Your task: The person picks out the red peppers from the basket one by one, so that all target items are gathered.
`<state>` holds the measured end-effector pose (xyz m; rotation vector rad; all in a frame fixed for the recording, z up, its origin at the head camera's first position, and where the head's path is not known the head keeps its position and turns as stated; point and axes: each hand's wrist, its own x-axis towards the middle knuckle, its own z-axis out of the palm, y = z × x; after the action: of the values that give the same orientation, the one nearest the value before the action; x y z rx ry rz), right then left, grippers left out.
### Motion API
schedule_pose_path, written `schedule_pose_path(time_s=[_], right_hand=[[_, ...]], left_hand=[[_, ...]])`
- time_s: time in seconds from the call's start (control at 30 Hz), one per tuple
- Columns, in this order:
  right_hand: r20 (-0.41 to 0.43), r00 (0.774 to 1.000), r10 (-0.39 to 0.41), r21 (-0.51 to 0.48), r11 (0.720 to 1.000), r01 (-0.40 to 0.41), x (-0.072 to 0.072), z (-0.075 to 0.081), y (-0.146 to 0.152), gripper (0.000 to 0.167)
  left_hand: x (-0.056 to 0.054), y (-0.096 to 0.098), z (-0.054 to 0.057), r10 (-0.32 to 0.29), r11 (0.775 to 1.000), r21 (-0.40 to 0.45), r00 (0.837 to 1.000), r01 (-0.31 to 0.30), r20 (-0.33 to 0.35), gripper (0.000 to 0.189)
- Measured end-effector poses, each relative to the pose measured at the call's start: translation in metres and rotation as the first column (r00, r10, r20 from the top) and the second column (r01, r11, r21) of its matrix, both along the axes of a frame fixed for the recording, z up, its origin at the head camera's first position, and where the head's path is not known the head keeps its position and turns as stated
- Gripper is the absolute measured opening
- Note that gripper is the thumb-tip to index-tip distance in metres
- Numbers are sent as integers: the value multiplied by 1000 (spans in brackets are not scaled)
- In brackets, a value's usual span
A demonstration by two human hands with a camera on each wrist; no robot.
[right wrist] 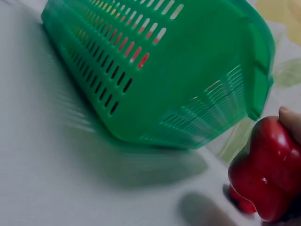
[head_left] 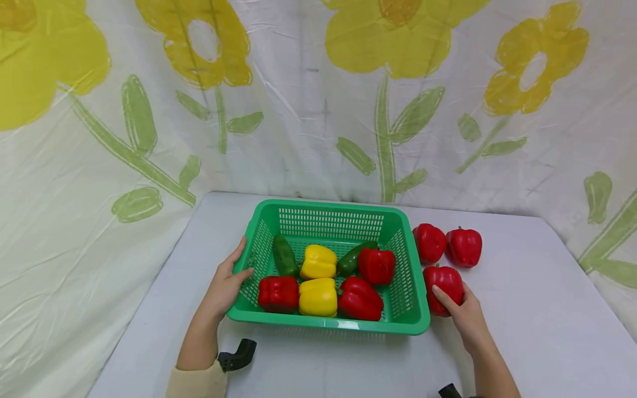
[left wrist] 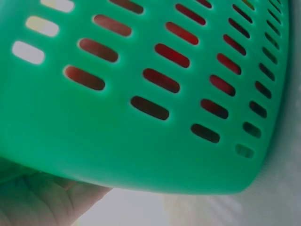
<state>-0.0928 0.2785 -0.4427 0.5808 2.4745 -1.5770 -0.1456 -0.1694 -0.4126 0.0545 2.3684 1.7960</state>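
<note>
My left hand [head_left: 222, 287] grips the left rim of a green plastic basket [head_left: 328, 326], its thumb over the edge. In the left wrist view the basket's slotted wall [left wrist: 108, 132] fills most of the frame. Inside lie three red bell peppers [head_left: 278, 294], two yellow bell peppers [head_left: 318, 297] and two cucumbers [head_left: 285, 256]. Just right of the basket, my right hand [head_left: 468, 318] holds another red bell pepper [head_left: 444, 290], thumb on its near side. The right wrist view shows this held pepper [right wrist: 270, 169] above the table, close to the basket's corner.
Two more red bell peppers [head_left: 464, 247] stand on the white table [head_left: 527, 309], behind the held one. A white cloth with painted yellow flowers [head_left: 298, 138] hangs at the back. A black wrist mount [head_left: 239, 355] juts out beside the left wrist.
</note>
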Motion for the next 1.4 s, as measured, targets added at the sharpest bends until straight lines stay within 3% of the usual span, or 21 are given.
schedule_pose_path(time_s=[0.4, 0.73, 1.4], right_hand=[[45, 999, -12, -1, 1000, 12, 0, -12, -4, 94], [37, 999, -1, 0, 1000, 1, 0, -17, -3, 90], [41, 999, 14, 61, 998, -17, 0, -19, -5, 92]], left_hand=[[0, -1, 0, 2, 1000, -10, 1000, -2, 0, 65], [0, 0, -1, 4, 1000, -3, 1000, -4, 5, 65], [0, -1, 0, -1, 1000, -16, 1000, 1, -4, 65]])
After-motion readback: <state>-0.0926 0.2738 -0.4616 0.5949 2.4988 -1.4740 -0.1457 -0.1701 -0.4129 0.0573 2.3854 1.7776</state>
